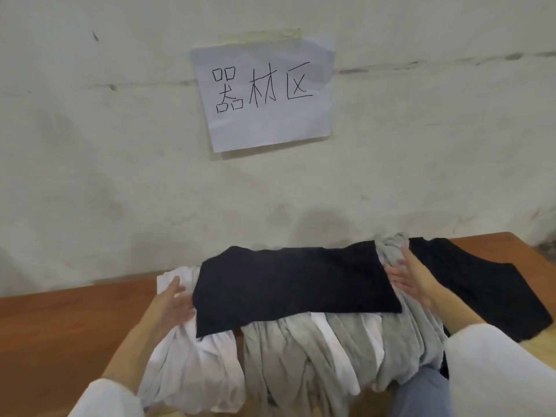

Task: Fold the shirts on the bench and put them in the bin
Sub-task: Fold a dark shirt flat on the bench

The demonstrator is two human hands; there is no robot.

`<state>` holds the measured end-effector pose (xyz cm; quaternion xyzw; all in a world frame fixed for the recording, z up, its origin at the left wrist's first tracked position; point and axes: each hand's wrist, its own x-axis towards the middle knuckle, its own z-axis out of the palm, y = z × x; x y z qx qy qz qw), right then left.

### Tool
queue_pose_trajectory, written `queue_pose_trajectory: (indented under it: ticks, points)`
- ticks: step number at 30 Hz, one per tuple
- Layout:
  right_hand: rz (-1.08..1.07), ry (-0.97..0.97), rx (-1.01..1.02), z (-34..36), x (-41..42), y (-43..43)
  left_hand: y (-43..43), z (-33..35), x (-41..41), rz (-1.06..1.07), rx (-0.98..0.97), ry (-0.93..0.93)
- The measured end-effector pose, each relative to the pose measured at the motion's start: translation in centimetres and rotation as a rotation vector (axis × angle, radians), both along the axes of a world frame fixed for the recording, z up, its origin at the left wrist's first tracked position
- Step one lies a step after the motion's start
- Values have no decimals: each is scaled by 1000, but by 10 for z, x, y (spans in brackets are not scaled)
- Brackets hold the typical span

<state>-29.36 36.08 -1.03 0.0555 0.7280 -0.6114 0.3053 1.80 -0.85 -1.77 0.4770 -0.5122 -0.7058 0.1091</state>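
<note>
A folded dark navy shirt [294, 284] lies flat on top of a heap of white shirts [192, 362] and grey shirts [288, 356] on the wooden bench [60, 320]. My left hand [174, 305] is at the folded shirt's left edge, fingers spread, resting on white cloth. At its right edge is my right hand [406, 275], fingers apart, against the grey cloth. Neither hand grips anything. Another dark shirt [481, 290] lies spread to the right. No bin is in view.
A pale wall [120, 176] rises directly behind the bench, with a handwritten paper sign [264, 94] taped to it. Shirts hang over the bench's front edge. My knee in blue trousers [421, 392] is below the heap.
</note>
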Motion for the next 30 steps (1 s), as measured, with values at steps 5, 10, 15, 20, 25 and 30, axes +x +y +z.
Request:
queue_pose_trajectory:
  ticks: [5,10,15,20,25,30]
  points:
    - [68,395,412,-27,23,6,17,-22,10,-63,-224,-242]
    - [244,426,686,-34,36,3,35,-29,15,-305,-480,-376]
    - [-153,329,233,-2,38,-18,30,-1,-1,228,-219,184]
    - [-481,-78,-447,41,1,-51,-6,37,-47,266,-297,273]
    - [-422,-58,-634,81,-58,-78,-51,99,-94,361,-207,517]
    - [-382,5,-884,132,-66,-79,-70,150,-92,325,-245,605]
